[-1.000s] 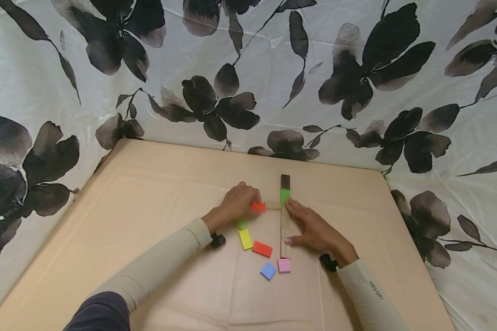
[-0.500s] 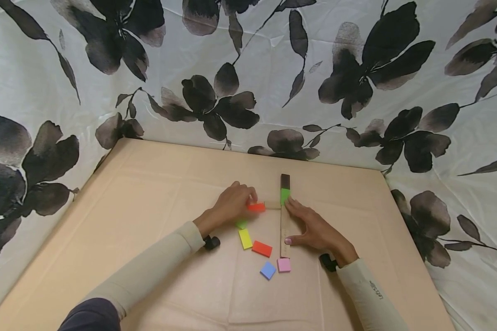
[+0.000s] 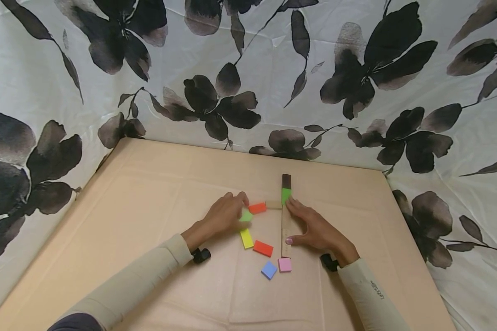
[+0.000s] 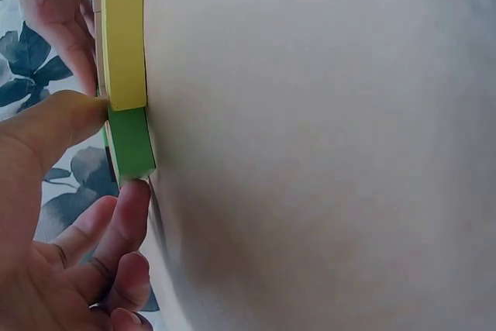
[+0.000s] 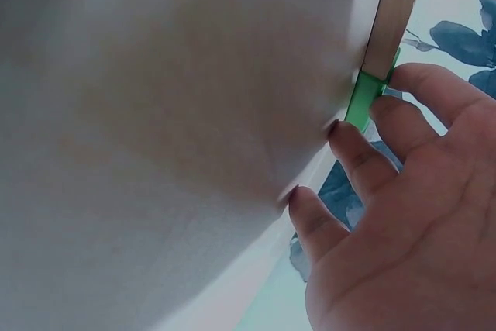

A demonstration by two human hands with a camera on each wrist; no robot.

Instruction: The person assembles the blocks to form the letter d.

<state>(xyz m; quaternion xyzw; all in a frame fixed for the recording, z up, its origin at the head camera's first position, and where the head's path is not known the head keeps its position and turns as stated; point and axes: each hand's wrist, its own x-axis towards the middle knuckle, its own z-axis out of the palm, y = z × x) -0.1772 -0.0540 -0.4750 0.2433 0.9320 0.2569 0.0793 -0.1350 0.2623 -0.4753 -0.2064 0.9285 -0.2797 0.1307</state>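
Observation:
My left hand (image 3: 220,214) is at a light green block (image 3: 246,215) in the ring of blocks. Seen from the left wrist, its thumb and index finger pinch that green block (image 4: 133,143), which stands end to end with a yellow block (image 4: 124,32). Just beyond lies a red block (image 3: 257,208), joined to a short pale wooden piece (image 3: 274,205). My right hand (image 3: 318,230) rests spread along the right side of a long wooden strip (image 3: 286,232), fingertips by a green block (image 3: 286,196) topped by a dark brown one (image 3: 286,181).
A yellow block (image 3: 246,239), a second red block (image 3: 262,248), a blue block (image 3: 268,270) and a pink block (image 3: 285,265) continue the outline on the near side. The tan tabletop (image 3: 170,285) meets a floral cloth (image 3: 281,69) at its far edge.
My left hand has let go of the upper red block and shifted left and nearer, onto the light green block. The right hand has stayed in place.

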